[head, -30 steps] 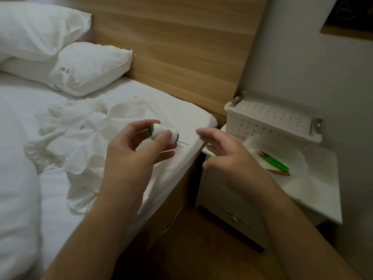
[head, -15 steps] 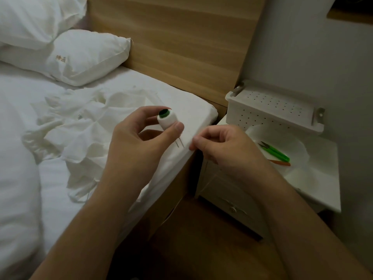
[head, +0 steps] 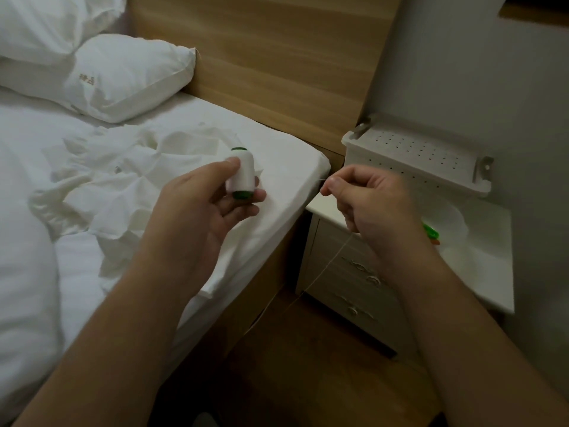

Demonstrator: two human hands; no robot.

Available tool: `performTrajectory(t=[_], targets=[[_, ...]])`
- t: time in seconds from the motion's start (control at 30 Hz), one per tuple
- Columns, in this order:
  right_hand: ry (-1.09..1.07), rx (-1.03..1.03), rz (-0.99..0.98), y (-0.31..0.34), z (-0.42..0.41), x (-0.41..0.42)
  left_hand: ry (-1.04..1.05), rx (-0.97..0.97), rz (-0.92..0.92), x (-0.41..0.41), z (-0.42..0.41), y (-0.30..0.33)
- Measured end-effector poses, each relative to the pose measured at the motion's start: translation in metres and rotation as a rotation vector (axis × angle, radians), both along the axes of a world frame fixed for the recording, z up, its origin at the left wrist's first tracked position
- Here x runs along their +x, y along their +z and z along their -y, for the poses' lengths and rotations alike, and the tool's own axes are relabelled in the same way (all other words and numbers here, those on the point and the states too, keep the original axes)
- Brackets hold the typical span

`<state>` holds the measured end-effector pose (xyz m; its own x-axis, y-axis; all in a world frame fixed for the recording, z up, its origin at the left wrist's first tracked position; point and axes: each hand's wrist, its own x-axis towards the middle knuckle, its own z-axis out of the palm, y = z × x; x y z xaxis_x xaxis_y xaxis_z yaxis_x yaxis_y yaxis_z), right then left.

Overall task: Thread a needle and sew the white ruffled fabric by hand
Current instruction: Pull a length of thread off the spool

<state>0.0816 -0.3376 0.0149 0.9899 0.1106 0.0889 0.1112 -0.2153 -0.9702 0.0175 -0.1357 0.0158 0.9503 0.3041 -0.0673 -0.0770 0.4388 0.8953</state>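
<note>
Left hand [head: 197,211] is holding a spool of white thread [head: 241,174] between thumb on top and curled fingers beneath; the spool is sitting nearly upright, green ends showing at top and bottom, over the bed edge. Right hand [head: 369,201] is pinching something fine between thumb and forefinger, remaining fingers curled in (needle itself too small to confirm). A strand of white thread [head: 323,269] is hanging from under the right hand, trailing down and leftward across the front of the bedside cabinet [head: 338,285] toward the floor.

White ruffled fabric [head: 123,186] is lying crumpled on the white bed sheet [head: 277,167], left of and behind the left hand, apart from both hands. Two white pillows [head: 123,78] are resting against the wooden headboard [head: 277,57].

On the cabinet top: a white perforated tray [head: 421,155] is sitting toward the back, and a green tool [head: 431,232] is lying just beyond the right hand, mostly hidden by it.
</note>
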Motion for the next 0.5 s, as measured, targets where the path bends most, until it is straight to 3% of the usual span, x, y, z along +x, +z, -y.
performTrajectory(t=[0.13,0.5], targets=[[-0.029,0.025,-0.003,-0.001,0.003,0.003,-0.057,-0.130,0.001,-0.001,-0.003,0.000],[-0.093,0.149,0.014,-0.002,0.018,0.009,0.058,0.096,0.022,0.001,-0.012,-0.003]])
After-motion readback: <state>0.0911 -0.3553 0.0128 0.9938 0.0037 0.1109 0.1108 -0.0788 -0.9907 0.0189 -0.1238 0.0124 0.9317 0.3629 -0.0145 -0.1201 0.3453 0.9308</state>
